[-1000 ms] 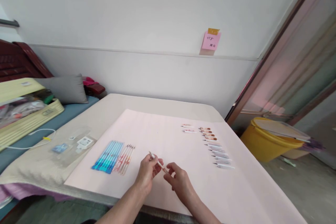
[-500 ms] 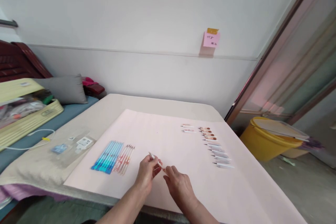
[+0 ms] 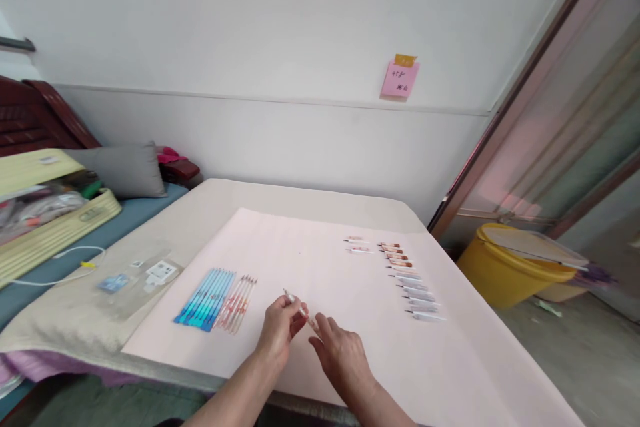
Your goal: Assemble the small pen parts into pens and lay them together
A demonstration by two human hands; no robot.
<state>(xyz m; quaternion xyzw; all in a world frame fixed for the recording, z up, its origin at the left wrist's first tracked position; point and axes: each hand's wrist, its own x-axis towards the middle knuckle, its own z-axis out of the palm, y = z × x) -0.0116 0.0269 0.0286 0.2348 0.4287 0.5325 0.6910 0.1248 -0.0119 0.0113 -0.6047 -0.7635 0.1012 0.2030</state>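
Note:
My left hand [image 3: 280, 325] pinches a slim white pen [image 3: 291, 297] near its pointed end, which faces up and left. My right hand [image 3: 343, 350] has its fingers curled over the pen's pinkish patterned rear end, with the thumb below. Just left of the hands lie several pens with red and white patterns [image 3: 236, 307], and beside them a row of blue pens [image 3: 207, 300]. Toward the right side, white pens [image 3: 417, 297] and brown-ended pens [image 3: 395, 253] form a column. Two pale pens with pink markings [image 3: 357, 250] lie a little left of that column.
Pale pink paper [image 3: 300, 247] covers much of the cream-coloured surface. Clear plastic packaging [image 3: 145, 283] lies at left, near a white cable [image 3: 75, 249] and a yellow box [image 3: 95, 220] of mixed items. On the floor at right stands a yellow bin [image 3: 493, 273].
My right hand has shifted slightly, and more of the pen's patterned rear end shows between the hands. My left hand stays put. The pink note on the wall has swung a little.

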